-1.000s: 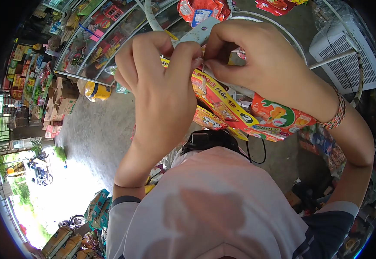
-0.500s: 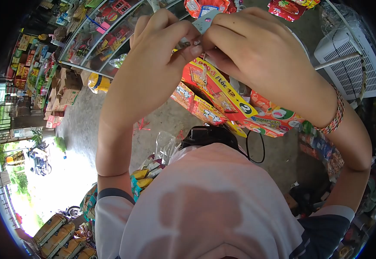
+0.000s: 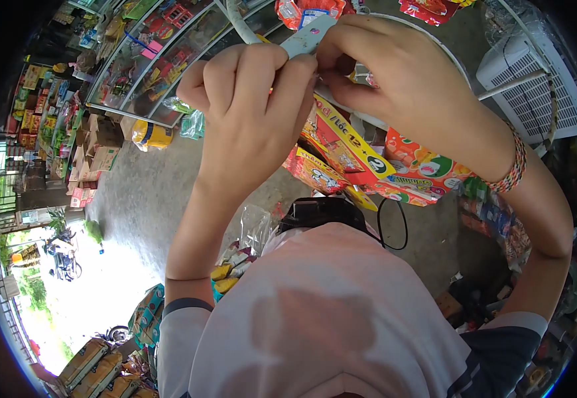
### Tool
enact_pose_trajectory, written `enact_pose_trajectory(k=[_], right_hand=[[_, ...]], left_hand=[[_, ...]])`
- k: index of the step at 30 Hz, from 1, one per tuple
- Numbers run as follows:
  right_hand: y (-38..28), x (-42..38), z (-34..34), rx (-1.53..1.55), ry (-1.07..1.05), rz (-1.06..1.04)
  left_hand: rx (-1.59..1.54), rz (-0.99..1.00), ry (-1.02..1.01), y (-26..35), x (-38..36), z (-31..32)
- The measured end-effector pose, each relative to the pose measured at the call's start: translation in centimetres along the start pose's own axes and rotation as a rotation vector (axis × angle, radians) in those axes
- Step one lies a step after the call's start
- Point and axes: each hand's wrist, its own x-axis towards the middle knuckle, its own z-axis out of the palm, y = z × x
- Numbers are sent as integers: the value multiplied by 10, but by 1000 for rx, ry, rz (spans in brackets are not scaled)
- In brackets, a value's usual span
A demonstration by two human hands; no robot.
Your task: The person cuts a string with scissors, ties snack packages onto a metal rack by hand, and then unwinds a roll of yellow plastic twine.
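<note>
My left hand [image 3: 249, 106] is raised at the top middle, its fingers curled inward at the lower end of a pale flat strip [image 3: 310, 36] with a small hole. My right hand [image 3: 401, 66] is closed beside it, thumb and forefinger pinched together at the strip's right edge. What the fingertips hold is hidden. Below the hands hang red and yellow printed snack packs [image 3: 348, 142], and an orange pack [image 3: 414, 159] is beneath my right wrist. A braided bracelet [image 3: 517, 162] circles that wrist.
A glass display case [image 3: 162, 60] with small goods stands at the upper left. A white slatted appliance [image 3: 534, 83] and a metal tube are at the right. A yellow bundle [image 3: 151, 134] and cardboard boxes [image 3: 99, 146] sit on the concrete floor [image 3: 136, 176].
My left hand has turned, showing more of its back, with its fingers curled over. It has shifted slightly down. My right hand stays at the strip, its thumb and forefinger more visible.
</note>
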Motion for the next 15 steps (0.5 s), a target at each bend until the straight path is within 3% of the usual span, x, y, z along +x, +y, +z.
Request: enact_pose_trajectory(k=[2,5,7,9,13,15], right_hand=[[-1,1,2,-1,4,14],[-3,3,2,-4,-22,25],[-3,3,1,5,-27,23],[-4,3,1,29,-12,17],[1,8,-17,157,-236,18],[-2,8,-19,196,-207,53]], left_hand=[[67,59,-20,-5,-3,2],[32,-170,-91,29,34,-39],[-246,-457,-202,34,40,-47],[-441,-594,-253,28,37,-46],[-725,-793,-254,25,29,-37],[-867,-920,-286,24,29,-35]])
